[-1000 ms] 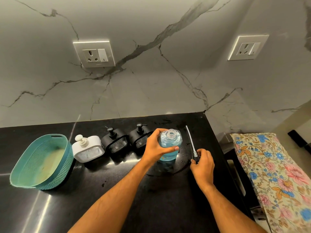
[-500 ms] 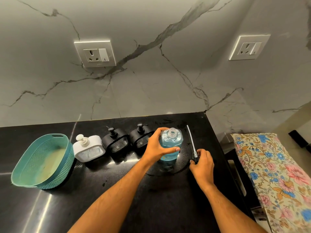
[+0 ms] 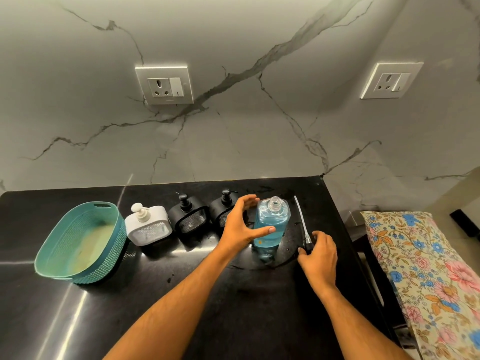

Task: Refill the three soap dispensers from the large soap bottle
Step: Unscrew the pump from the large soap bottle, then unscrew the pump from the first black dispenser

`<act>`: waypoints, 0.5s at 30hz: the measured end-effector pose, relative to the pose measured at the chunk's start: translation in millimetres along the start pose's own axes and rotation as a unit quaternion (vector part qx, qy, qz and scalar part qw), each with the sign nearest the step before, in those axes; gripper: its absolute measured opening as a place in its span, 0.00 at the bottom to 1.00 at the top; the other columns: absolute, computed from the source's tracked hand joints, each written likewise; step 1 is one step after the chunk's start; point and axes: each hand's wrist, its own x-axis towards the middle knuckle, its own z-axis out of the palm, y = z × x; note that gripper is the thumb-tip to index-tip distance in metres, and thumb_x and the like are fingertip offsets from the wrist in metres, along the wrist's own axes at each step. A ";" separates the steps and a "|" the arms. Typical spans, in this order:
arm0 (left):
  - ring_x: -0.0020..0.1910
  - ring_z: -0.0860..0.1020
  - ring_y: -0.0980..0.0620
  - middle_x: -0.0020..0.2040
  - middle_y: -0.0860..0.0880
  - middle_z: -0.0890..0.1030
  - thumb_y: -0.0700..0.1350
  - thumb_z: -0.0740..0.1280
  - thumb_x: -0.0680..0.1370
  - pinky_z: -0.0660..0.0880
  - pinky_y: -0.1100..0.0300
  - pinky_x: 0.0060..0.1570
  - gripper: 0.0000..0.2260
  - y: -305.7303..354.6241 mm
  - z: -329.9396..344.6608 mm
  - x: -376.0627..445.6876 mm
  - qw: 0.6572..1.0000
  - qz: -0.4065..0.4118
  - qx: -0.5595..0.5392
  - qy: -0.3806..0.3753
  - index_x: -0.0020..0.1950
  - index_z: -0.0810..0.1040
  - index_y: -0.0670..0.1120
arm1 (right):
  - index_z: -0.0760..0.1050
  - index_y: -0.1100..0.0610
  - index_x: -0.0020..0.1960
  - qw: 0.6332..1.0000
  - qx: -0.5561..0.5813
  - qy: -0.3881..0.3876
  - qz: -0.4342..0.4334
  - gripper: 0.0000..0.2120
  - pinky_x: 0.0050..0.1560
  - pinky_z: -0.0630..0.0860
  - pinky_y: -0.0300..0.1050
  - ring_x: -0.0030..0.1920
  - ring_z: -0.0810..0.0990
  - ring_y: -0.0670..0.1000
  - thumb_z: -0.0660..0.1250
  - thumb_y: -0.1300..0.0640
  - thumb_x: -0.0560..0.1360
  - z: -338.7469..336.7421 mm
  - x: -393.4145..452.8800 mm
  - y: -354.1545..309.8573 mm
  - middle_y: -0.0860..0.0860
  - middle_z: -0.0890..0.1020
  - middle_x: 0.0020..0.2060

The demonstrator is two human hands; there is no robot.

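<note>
The large clear soap bottle (image 3: 272, 223), holding blue liquid, stands upright on the black counter (image 3: 181, 302) with its neck uncapped. My left hand (image 3: 237, 227) hovers at its left side, fingers spread and thumb stretched across the bottle's front, no longer wrapped around it. My right hand (image 3: 318, 255) grips the black head of the bottle's pump (image 3: 302, 224), whose long tube lies on the counter to the bottle's right. Three dispensers stand in a row left of the bottle: a white dispenser (image 3: 149, 227), a black dispenser (image 3: 191, 215), and a second black dispenser (image 3: 222, 207) partly behind my left hand.
A teal woven basket (image 3: 106, 255) sits at the counter's left. The marble wall behind carries one socket (image 3: 165, 84) and another socket (image 3: 392, 80). The counter's right edge drops off beside a floral cloth (image 3: 428, 268).
My left hand has let go of the bottle and opened its fingers beside it. The bottle stays put. My right hand still holds the pump head on the counter.
</note>
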 end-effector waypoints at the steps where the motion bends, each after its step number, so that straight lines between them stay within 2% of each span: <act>1: 0.69 0.75 0.61 0.69 0.55 0.77 0.53 0.85 0.64 0.70 0.68 0.68 0.42 0.8 -3.2 -3.3 1.000 0.004 0.004 0.005 0.74 0.69 0.49 | 0.73 0.59 0.65 1.000 0.003 0.011 -0.004 0.28 0.60 0.75 0.48 0.61 0.76 0.55 0.80 0.61 0.68 -1.2 -2.0 -1.6 0.53 0.77 0.58; 6: 0.70 0.74 0.61 0.68 0.57 0.78 0.56 0.84 0.64 0.70 0.64 0.70 0.42 1.2 -22.0 -23.4 0.999 0.024 0.015 0.029 0.73 0.70 0.50 | 0.74 0.59 0.63 0.993 0.049 0.094 -0.057 0.23 0.54 0.73 0.43 0.57 0.75 0.51 0.77 0.61 0.71 -8.0 -16.9 -15.8 0.52 0.77 0.55; 11: 0.68 0.76 0.59 0.65 0.56 0.79 0.54 0.84 0.66 0.72 0.64 0.69 0.38 -0.3 -42.0 -44.2 0.995 0.035 0.027 0.094 0.72 0.72 0.49 | 0.76 0.60 0.56 0.975 0.092 0.154 -0.133 0.15 0.47 0.79 0.50 0.49 0.75 0.49 0.75 0.64 0.72 -7.4 -37.0 -35.2 0.51 0.77 0.49; 15: 0.66 0.76 0.59 0.64 0.55 0.79 0.54 0.84 0.66 0.73 0.64 0.68 0.38 -8.0 -58.2 -53.2 0.985 0.033 0.055 0.157 0.71 0.72 0.49 | 0.77 0.62 0.52 0.954 0.125 0.175 -0.210 0.11 0.49 0.75 0.41 0.46 0.75 0.50 0.74 0.67 0.72 -2.9 -55.5 -61.1 0.53 0.78 0.47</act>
